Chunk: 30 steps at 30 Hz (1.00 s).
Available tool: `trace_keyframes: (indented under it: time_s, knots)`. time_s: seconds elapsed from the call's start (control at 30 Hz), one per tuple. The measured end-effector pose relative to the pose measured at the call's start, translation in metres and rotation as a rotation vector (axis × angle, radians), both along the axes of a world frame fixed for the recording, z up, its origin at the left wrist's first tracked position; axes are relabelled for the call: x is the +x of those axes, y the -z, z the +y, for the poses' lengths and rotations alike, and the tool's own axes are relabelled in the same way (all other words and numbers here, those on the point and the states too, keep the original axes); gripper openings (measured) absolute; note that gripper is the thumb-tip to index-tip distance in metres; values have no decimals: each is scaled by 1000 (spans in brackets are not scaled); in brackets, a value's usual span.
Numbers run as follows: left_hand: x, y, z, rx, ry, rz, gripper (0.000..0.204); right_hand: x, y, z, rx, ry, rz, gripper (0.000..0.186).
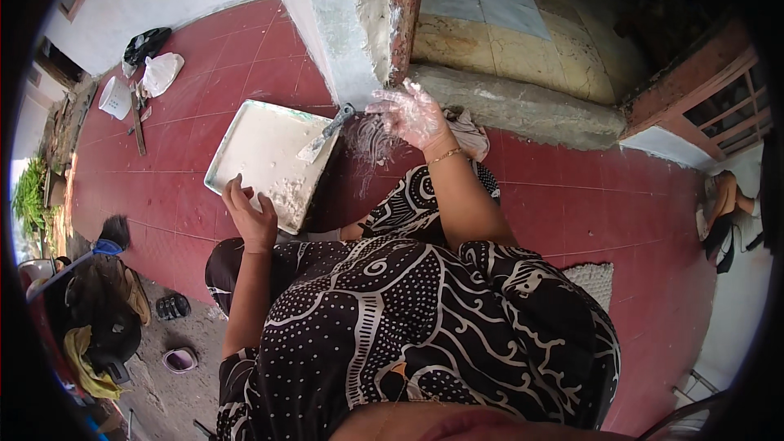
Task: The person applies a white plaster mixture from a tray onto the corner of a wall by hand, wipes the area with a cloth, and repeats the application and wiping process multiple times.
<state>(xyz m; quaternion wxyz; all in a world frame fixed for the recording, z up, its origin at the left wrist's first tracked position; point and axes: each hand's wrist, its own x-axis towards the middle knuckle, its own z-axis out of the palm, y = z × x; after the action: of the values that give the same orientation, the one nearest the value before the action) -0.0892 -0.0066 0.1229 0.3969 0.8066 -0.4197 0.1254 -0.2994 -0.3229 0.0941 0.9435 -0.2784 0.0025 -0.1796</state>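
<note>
A shallow, roughly square tray (269, 126) of off-white paste lies on the red floor in front of me, with lumps at its near right corner. My left hand (251, 216) is at the tray's near left edge, its fingers apart and holding nothing that shows; whether it touches the rim I cannot tell. A putty knife (327, 135) with a dark handle rests across the tray's right side, its blade smeared white. My right hand (411, 117), coated in white paste, is raised with fingers spread near the foot of the wall corner, right of the knife's handle.
The wall corner (371, 24) has rough, pale plaster beside a worn door frame (404, 16). A concrete doorstep (514, 102) runs to the right. White smears (371, 147) and a crumpled cloth (469, 135) are near my right hand. A bucket (115, 98) and bags stand far left.
</note>
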Motion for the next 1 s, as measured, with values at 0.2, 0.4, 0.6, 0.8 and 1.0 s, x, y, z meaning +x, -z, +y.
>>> trace_keyframes:
  time_s: [0.2, 0.4, 0.6, 0.8, 1.0]
  knots:
    - [-43, -27, -81, 66, 388, 42, 32, -76, 12, -35, 312, 426, 113, 67]
    - [-65, -10, -113, 332, 595, 188, 24, -73, 38, -53, 324, 301, 118, 63]
    - [-58, 4, -52, 524, 553, 379, 25, -42, 32, -55, 286, 215, 131, 49]
    - [15, 2, 40, 17, -11, 671, 20, 14, -65, 19, -280, 222, 242, 20]
    - [26, 3, 62, 61, -180, 450, 19, 120, -100, 57, -339, -445, -328, 11]
